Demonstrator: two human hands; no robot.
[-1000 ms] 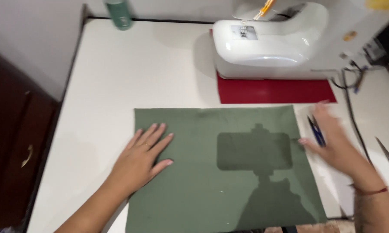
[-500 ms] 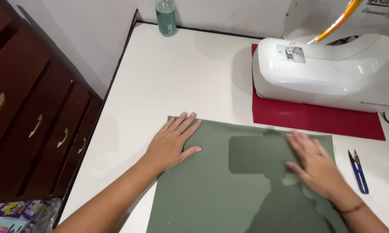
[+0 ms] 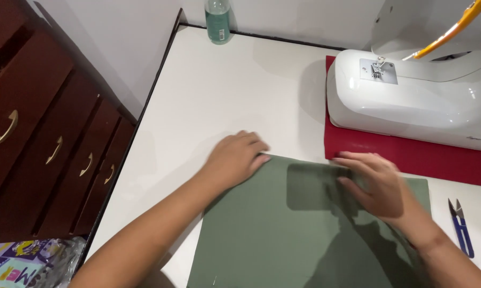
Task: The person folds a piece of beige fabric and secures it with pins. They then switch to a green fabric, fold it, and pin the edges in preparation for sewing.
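Your left hand [image 3: 235, 158] and right hand [image 3: 376, 181] lie open, palms flat on the green fabric's [image 3: 283, 234] far edge, near the sewing machine [image 3: 411, 101].

A white table [image 3: 240, 85] with a thin dark edge is set into the corner of a room, and its top is lit evenly from above. Pale, plain walls [image 3: 128, 48] are seen behind it and along its left side. A dark brown wooden chest of drawers [image 3: 43, 128] is placed just beside the table on the left, and curved brass-coloured handles [image 3: 5, 129] are fitted to its drawers. Soft shadows are cast across the tabletop. The floor is hidden from view.
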